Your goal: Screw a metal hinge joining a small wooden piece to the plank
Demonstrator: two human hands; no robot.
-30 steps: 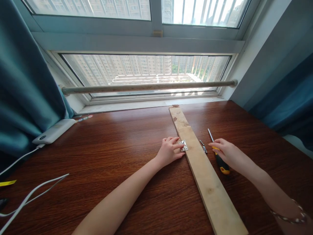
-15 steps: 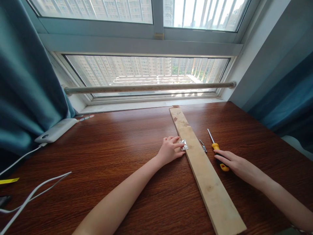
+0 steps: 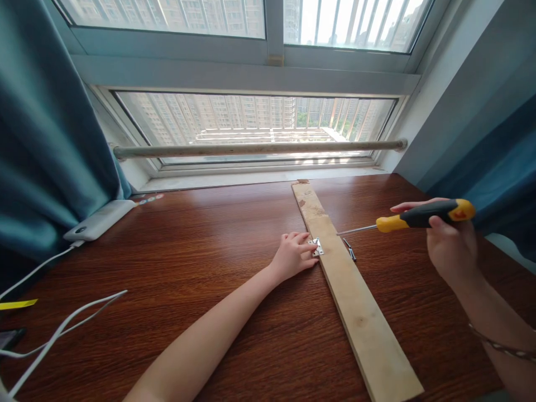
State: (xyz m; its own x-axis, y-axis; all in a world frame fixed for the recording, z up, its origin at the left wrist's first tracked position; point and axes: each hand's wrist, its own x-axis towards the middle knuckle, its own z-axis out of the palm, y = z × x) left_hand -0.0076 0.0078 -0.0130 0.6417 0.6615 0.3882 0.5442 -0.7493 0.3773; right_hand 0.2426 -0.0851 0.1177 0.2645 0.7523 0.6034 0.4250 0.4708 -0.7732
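A long pale wooden board (image 3: pixel 360 301) lies lengthwise on the dark wood table. At its left edge, my left hand (image 3: pixel 294 254) pinches a small silver hinge (image 3: pixel 319 247) with its fingertips, keeping it against the board. Something thin stands up from the hinge, perhaps a screw, too small to be sure. Raised above the table on the right, my right hand (image 3: pixel 452 251) grips a yellow and black screwdriver (image 3: pixel 425 215). Its shaft points left, and the tip appears over the board's right edge. Several small metal screws (image 3: pixel 350 250) rest just right of the board.
A white power bank (image 3: pixel 100 219) with a white cable (image 3: pixel 67 318) is at the table's left. A yellow strip (image 3: pixel 19 305) and a dark object (image 3: pixel 12 338) sit by the left border. Beyond the table's far edge are a rail (image 3: pixel 259 149) and a window; blue curtains (image 3: pixel 54 111) flank it.
My right hand has picked the screwdriver up off the table and swung it so the tip points left toward the hinge. My left hand stays at the hinge.
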